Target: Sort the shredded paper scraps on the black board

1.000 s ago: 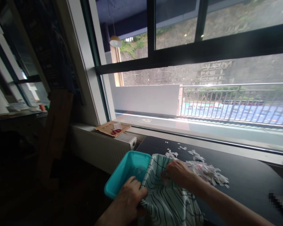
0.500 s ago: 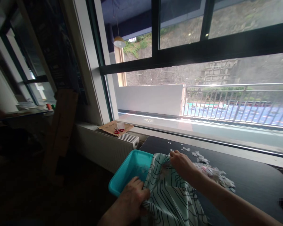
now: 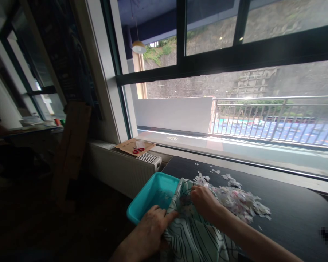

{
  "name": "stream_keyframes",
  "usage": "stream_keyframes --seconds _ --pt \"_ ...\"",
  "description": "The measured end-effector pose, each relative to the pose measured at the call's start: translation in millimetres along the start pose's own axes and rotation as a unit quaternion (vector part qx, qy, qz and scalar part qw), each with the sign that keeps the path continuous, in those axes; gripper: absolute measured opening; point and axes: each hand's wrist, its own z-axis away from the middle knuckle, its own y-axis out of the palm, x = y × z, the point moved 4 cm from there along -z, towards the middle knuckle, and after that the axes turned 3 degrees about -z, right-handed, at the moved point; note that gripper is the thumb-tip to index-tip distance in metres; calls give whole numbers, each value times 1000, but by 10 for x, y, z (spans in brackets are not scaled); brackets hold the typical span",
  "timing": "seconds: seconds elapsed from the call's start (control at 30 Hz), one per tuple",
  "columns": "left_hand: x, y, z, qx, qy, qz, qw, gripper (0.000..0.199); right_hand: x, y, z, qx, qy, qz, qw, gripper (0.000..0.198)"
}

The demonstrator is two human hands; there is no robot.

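Observation:
A pale green cloth [image 3: 196,236] with dark lines, bunched like a bag, lies over the right side of a turquoise plastic basin [image 3: 140,203]. My left hand [image 3: 153,227] is closed around the cloth's left edge at the basin's near rim, its thumb side pressed on the fabric. Closed at the cloth's upper edge, my right hand [image 3: 205,200] grips the fabric; its fingertips are partly hidden. Beyond and right of this hand, shredded paper [image 3: 240,200] lies heaped on the dark table [image 3: 292,211]. Some pale scraps show in the basin's bottom.
Red-handled scissors [image 3: 138,150] rest on a brown paper envelope [image 3: 125,146] on the white radiator [image 3: 117,167]. A large window with a sill runs behind the table. At the left, a brown board [image 3: 73,145] leans against the wall, and a person is partly visible at the edge.
My right hand has moved slightly left and nearer to me, drawing the cloth's edge with it. More of the paper heap now shows. My left hand stays at the basin's rim.

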Motion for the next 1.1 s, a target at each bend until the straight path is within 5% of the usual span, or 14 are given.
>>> stream_keyframes --seconds 0.1,0.23,0.3,0.47,0.57,0.77,1.0,1.1 --pt "-7 17 6 13 2 -8 1000 77 -4 -8 22 -9 -2 -24 1000 24" --pt "-3 15 50 26 3 -58 998 16 4 -126 109 -32 -11 -60 998 28" --pt "9 -10 98 35 -9 -68 997 6 50 -253 156 -43 -22 -77 996 31" --pt "-41 -223 202 35 -23 -27 999 10 294 -519 284 -37 -86 -83 992 30" --pt "-137 -362 222 31 -15 -24 999 9 441 -363 369 24 -124 -40 991 25" --pt "-322 -349 308 12 28 -30 999 16 544 -80 564 36 -117 -8 992 19" --pt "-455 -304 445 20 17 -30 999 15 303 -730 988 -23 -75 -45 996 24" --pt "-569 -328 454 6 37 -37 999 14 97 -746 1005 -25 13 25 999 24"
